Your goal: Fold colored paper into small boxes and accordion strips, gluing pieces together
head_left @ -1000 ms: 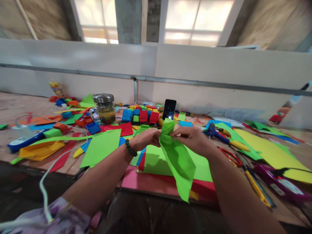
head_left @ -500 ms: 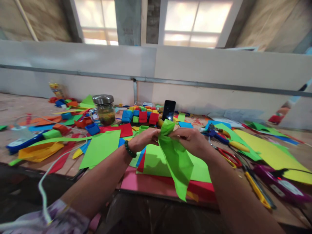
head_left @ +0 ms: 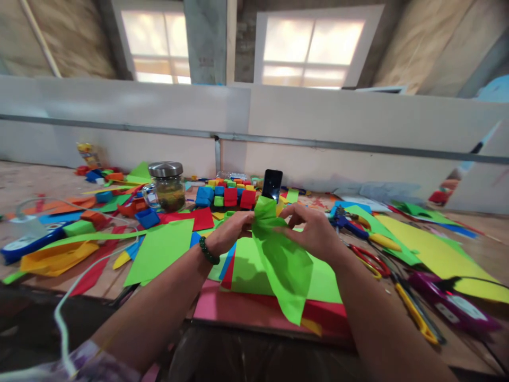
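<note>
The left hand (head_left: 230, 232) pinched the upper end of a creased sheet of green paper (head_left: 284, 270), which hung near the middle of the worktop's (head_left: 16, 183) front edge, above a flat stack of coloured sheets (head_left: 247, 273). The right hand (head_left: 318, 233) was open at the paper's right side, thumb and forefinger parted (whether a fingertip touched it, I couldn't tell). Toward the back edge stood a lidded glass mug (head_left: 170, 193), small coloured boxes (head_left: 229, 197) and a phone (head_left: 272, 184); toward the front right corner lay red scissors (head_left: 384, 265) and a purple device (head_left: 453, 305).
</note>
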`<state>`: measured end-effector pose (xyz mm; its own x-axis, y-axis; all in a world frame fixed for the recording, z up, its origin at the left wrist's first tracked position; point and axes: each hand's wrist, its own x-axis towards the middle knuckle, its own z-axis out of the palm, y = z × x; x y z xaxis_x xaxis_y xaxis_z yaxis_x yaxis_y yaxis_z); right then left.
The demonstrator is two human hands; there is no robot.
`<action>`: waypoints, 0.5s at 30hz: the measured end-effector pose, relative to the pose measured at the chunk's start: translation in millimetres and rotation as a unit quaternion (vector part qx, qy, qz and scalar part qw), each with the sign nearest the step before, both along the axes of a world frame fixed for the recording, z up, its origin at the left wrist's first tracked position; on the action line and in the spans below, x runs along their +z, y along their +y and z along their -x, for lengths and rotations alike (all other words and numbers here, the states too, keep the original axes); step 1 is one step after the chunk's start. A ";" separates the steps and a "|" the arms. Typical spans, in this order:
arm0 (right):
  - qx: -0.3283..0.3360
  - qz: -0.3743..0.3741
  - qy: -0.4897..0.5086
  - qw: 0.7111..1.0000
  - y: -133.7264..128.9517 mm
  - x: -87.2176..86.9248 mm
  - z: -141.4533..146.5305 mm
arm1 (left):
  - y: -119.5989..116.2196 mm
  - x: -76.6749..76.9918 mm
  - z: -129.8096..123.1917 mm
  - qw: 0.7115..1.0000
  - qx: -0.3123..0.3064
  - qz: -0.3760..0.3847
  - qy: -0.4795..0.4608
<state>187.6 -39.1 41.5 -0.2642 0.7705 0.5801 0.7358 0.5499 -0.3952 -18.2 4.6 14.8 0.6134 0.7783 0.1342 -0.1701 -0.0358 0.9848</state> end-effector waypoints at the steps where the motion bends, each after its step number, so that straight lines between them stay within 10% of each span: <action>1: 0.005 -0.001 0.003 1.000 0.5 -0.5 -0.1 | -0.3 -0.2 0.4 1.000 -0.005 -0.008 -0.003; 15: 0.042 -0.013 0.063 0.997 -3.5 0.6 7.9 | -1.0 -2.7 0.8 0.999 -0.019 -0.037 -0.026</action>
<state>179.8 -42.6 42.1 -0.2518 0.7332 0.6317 0.6320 0.6189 -0.4663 -19.1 3.7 12.1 0.6326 0.7417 0.2227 -0.2229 -0.1010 0.9696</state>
